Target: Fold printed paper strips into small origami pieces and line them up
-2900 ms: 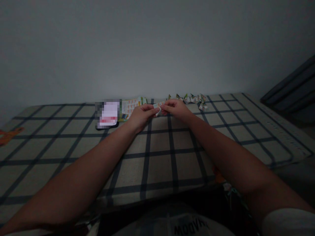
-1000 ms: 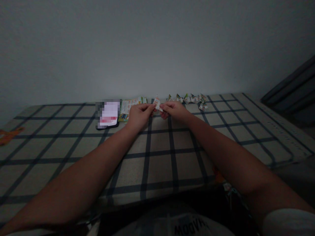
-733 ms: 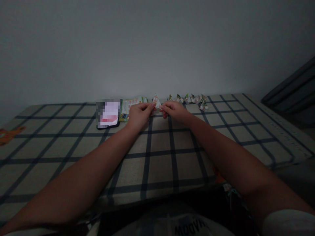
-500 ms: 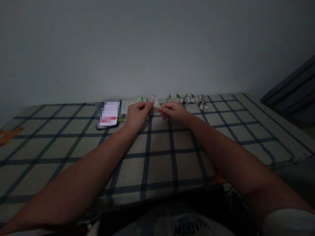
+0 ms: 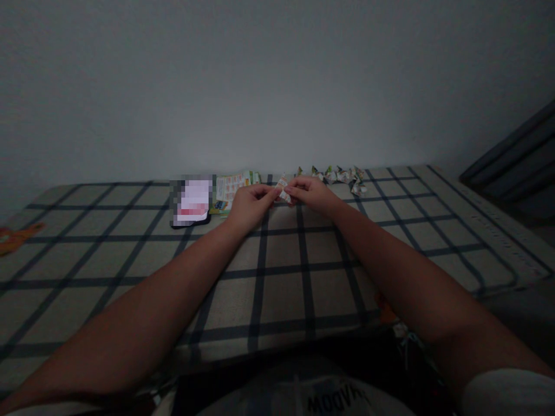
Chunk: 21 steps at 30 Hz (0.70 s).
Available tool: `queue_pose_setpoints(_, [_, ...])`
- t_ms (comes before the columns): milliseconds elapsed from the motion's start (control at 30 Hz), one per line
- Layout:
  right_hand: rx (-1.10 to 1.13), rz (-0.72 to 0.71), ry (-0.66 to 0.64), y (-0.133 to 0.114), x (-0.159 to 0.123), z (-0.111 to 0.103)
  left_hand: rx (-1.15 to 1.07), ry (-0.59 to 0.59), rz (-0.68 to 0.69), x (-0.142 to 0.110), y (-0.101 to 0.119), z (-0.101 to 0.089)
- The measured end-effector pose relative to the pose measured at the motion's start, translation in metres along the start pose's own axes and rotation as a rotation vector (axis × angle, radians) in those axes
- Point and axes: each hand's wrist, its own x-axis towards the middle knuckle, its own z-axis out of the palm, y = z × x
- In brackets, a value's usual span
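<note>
Between my two hands is a small piece of folded printed paper, whitish with reddish print and a pointed top. My left hand pinches its left side between thumb and fingers. From the other side, my right hand pinches its right part with the fingertips. Both hands are just above the checked cloth, near the wall. Behind and right of my right hand stand several small folded paper pieces with pointed tips. Left of my left hand lie printed paper sheets, green and white.
A phone with a lit, blurred screen lies left of the sheets. The checked tablecloth covers the table up to the grey wall. An orange shape shows at the far left.
My left hand has shifted a little to the right, closer to my right hand. The folded paper has moved right and slightly down, and now tilts between the fingers.
</note>
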Motion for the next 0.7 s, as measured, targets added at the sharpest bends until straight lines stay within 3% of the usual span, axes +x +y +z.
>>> queue_pose_setpoints(300, [-0.115,-0.096,0.065,0.0006,-0.0006,0.0013,-0.027,-0.023,0.009,0.0004,-0.0017,0.0004])
queue_pose_setpoints(467, [-0.020,-0.032,0.035,0.0037,0.0011,0.0018,0.035,-0.087,0.039,0.0002,0.0003,-0.0018])
queue_pose_setpoints(700, [0.033,-0.046,0.121,0.0017,0.0010,0.0024,0.010,-0.158,0.032,0.0000,0.0003,-0.0009])
